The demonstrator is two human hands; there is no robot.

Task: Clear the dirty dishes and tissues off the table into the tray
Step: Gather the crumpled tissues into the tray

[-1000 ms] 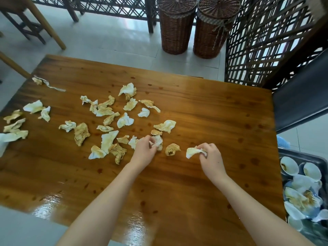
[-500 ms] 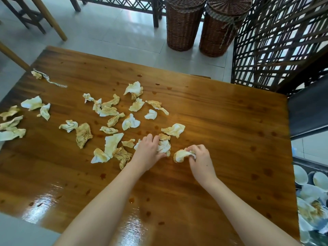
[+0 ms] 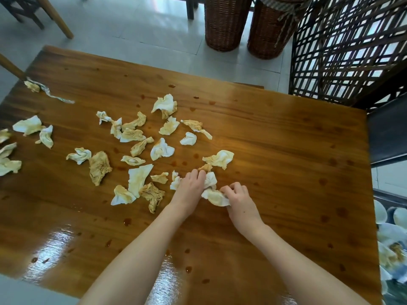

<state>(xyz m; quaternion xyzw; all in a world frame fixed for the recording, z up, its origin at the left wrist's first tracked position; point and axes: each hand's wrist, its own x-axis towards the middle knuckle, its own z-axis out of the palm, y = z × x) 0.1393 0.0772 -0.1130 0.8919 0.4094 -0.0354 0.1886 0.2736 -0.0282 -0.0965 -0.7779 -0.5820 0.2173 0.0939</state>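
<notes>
Evidently gathering scraps into one bundle: the right hand (image 3: 240,200) pinches a stained tissue (image 3: 214,198) in curled fingers, while the left hand (image 3: 190,187) seems to clutch another wad (image 3: 210,179) just beside it on the bench (image 3: 286,150). The tray (image 3: 384,194), already holding dishes (image 3: 396,216), sits well apart at right.

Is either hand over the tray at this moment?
No, the left hand and right hand both grip tissues on the table, well apart from the tray at the right edge.
</notes>
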